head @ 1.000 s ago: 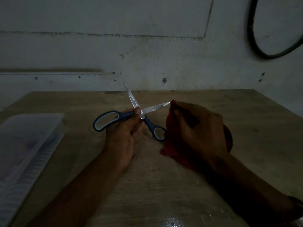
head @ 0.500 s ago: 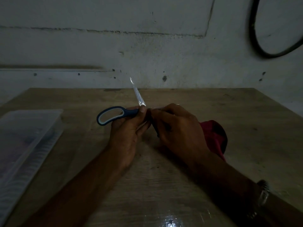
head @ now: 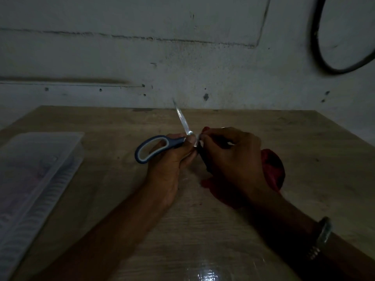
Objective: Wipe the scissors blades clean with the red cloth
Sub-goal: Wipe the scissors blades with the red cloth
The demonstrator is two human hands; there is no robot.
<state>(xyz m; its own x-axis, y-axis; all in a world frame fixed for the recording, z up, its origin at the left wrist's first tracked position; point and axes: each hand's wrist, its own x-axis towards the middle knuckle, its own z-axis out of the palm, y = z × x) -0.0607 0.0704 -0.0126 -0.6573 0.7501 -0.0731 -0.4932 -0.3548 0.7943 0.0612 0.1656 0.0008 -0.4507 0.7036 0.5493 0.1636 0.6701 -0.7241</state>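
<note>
The scissors (head: 154,148) have blue and grey handles and stand open above the wooden table (head: 304,142). My left hand (head: 172,161) grips them near the pivot, with one loop sticking out to the left. One bare blade (head: 182,118) points up and away toward the wall. My right hand (head: 231,157) is closed around the red cloth (head: 273,169) and pinches it onto the other blade right beside the pivot. That blade and the second handle are hidden under my right hand. Cloth bulges out behind and below the hand.
A clear plastic box (head: 40,163) lies at the left edge of the table. A stained wall (head: 182,57) rises just behind the table, with a black cable loop (head: 324,65) hanging at the upper right. A watch (head: 322,236) sits on my right wrist.
My right hand with the cloth has slid from the blade's tip inward to the pivot, covering that blade. The scissors have tilted so the free blade points more upward.
</note>
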